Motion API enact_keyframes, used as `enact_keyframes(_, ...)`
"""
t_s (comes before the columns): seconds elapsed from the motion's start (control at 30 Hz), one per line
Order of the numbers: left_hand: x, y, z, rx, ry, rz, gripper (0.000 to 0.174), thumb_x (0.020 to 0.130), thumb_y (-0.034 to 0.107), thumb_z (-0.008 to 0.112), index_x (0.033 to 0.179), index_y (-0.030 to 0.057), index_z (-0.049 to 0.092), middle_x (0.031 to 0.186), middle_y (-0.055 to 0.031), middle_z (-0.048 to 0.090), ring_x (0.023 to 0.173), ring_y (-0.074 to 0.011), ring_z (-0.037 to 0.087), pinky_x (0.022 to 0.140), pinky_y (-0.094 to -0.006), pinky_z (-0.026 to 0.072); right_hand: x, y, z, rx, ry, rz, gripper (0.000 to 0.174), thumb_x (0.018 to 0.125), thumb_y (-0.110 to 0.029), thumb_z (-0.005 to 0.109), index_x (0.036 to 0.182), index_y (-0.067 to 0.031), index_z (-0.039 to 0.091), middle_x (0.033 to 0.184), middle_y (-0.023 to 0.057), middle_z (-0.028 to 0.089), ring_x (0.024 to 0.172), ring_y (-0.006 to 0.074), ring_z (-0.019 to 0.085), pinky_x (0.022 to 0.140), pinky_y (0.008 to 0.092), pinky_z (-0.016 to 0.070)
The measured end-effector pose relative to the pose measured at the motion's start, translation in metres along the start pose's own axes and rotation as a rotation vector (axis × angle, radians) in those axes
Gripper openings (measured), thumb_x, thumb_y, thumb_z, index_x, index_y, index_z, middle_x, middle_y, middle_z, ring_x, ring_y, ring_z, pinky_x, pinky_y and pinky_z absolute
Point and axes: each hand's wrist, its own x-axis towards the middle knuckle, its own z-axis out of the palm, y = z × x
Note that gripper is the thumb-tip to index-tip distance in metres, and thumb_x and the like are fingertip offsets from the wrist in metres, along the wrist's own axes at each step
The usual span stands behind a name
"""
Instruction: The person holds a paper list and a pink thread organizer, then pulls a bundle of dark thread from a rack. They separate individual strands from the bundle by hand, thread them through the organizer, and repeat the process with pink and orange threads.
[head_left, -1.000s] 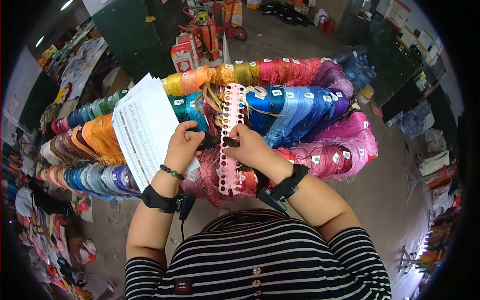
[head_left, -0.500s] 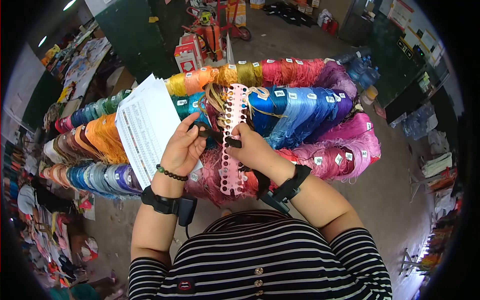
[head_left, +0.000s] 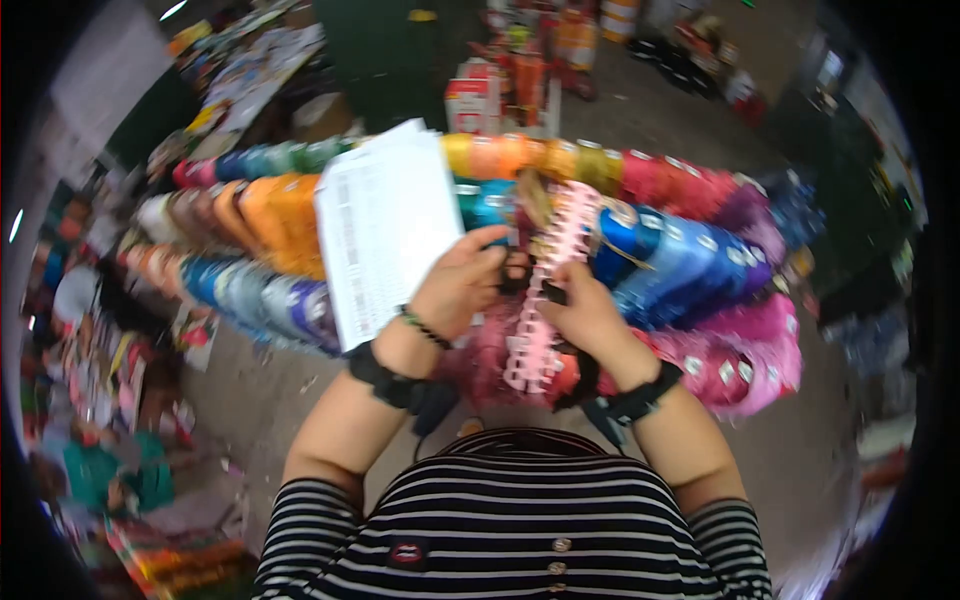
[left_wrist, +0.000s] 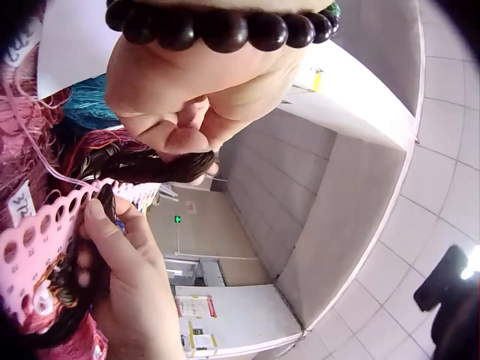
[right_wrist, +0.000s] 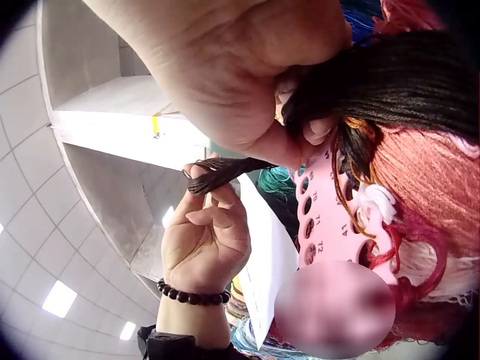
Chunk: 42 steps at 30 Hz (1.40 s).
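Observation:
My left hand pinches the looped end of a dark brown thread skein between thumb and fingers. The skein stretches from there toward the pink thread card, a long strip with numbered holes along both edges. At the card, my right hand grips the same dark thread, its thumb pressed on it in the left wrist view. More of the dark strands fan out past the right hand. Other thread tufts hang from the card's holes. In the head view the thread between my hands is blurred.
Printed sheets lie left of the card over the thread rows. Labelled skeins stand in rows: orange, blue and pink. Red-and-white boxes stand on the floor behind, and cluttered goods line the left side.
The head view has swung, so everything sits further right and the card looks more tilted. My left hand has turned from a more open palm to fingers curled on the thread.

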Motion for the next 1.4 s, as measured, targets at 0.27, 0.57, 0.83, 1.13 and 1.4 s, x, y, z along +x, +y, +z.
enact_keyframes(0.27, -0.005, -0.001, -0.003, 0.392, 0.217, 0.141, 0.048, 0.085, 0.008, 0.065, 0.129, 0.0063, 0.045, 0.096, -0.0022, 0.062, 0.076, -0.0076, 0.055, 0.065, -0.0206, 0.0432, 0.005, 0.008, 0.004, 0.232, -0.12, 0.111, 0.039, 0.074, -0.013, 0.074, 0.1, -0.0026, 0.047, 0.082, 0.0129, 0.062, 0.073, 0.0217, 0.062, 0.067, 0.0339, 0.0495)
enact_keyframes(0.57, -0.009, 0.007, -0.013, 0.413, 0.318, 0.079, 0.041, 0.089, 0.007, 0.061, 0.128, 0.0041, 0.048, 0.084, -0.0015, 0.062, 0.07, -0.0073, 0.056, 0.061, -0.018, 0.0446, 0.002, -0.001, -0.003, 0.072, -0.076, 0.053, 0.044, 0.074, -0.017, 0.077, 0.104, -0.0022, 0.048, 0.089, 0.0119, 0.061, 0.081, 0.0209, 0.06, 0.074, 0.0328, 0.0481)
enact_keyframes(0.83, -0.009, 0.011, 0.003, 0.251, 0.233, -0.028, 0.033, 0.091, 0.007, 0.058, 0.124, 0.004, 0.052, 0.096, -0.0074, 0.068, 0.076, -0.0081, 0.064, 0.063, -0.0192, 0.0534, 0.0, -0.002, -0.005, 0.092, -0.085, 0.054, 0.04, 0.074, -0.016, 0.075, 0.099, -0.0036, 0.047, 0.08, 0.0111, 0.06, 0.074, 0.021, 0.06, 0.066, 0.033, 0.0473)
enact_keyframes(1.13, -0.007, 0.004, 0.001, 0.64, 0.22, 0.177, 0.039, 0.086, -0.002, 0.061, 0.123, -0.0009, 0.05, 0.092, -0.0068, 0.067, 0.079, -0.0082, 0.062, 0.068, -0.0184, 0.0481, 0.001, -0.005, -0.008, 0.121, -0.142, 0.116, 0.043, 0.073, -0.02, 0.075, 0.102, -0.001, 0.048, 0.086, 0.022, 0.062, 0.084, 0.0368, 0.062, 0.074, 0.0407, 0.0472)
enact_keyframes(1.4, -0.009, 0.023, 0.005, 0.417, 0.123, 0.007, 0.042, 0.09, 0.004, 0.057, 0.13, 0.0021, 0.047, 0.079, -0.0003, 0.062, 0.076, -0.0093, 0.062, 0.064, -0.0178, 0.0462, 0.001, -0.006, -0.008, 0.137, -0.159, 0.122, 0.043, 0.074, -0.018, 0.073, 0.104, -0.0009, 0.048, 0.088, 0.0227, 0.062, 0.086, 0.0369, 0.063, 0.075, 0.041, 0.0475)
